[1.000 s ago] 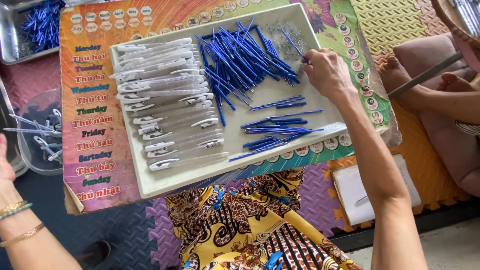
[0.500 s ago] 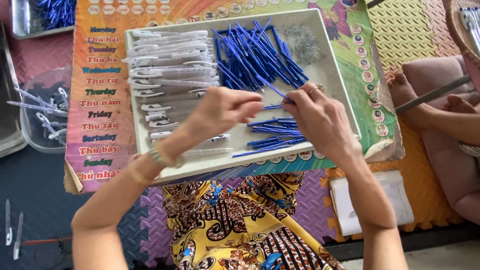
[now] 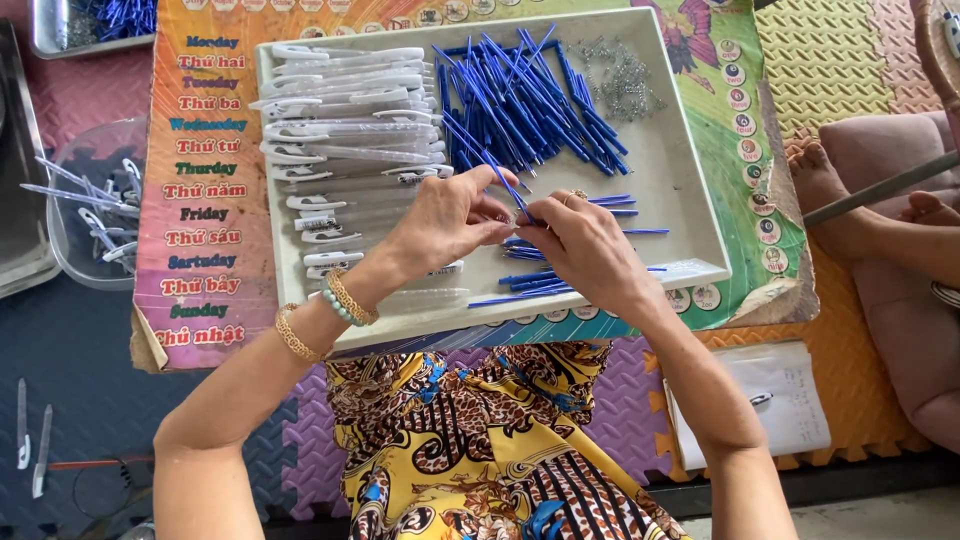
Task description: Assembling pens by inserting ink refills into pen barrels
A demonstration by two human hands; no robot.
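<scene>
Blue, thin and straight, a plastic refill [image 3: 508, 190] is pinched between my left hand [image 3: 450, 218] and right hand [image 3: 578, 240], fingers closed on it above the white tray [image 3: 690, 205]. Behind lie a refill pile [image 3: 520, 100], clear barrels [image 3: 345, 110] and small metal springs [image 3: 620, 80].

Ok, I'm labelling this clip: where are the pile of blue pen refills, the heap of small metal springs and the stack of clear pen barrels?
Pile of blue pen refills [image 3: 520, 95], head view, middle of the pile.
Heap of small metal springs [image 3: 618, 78], head view, heap's centre.
Stack of clear pen barrels [image 3: 350, 110], head view, upper barrels.
</scene>
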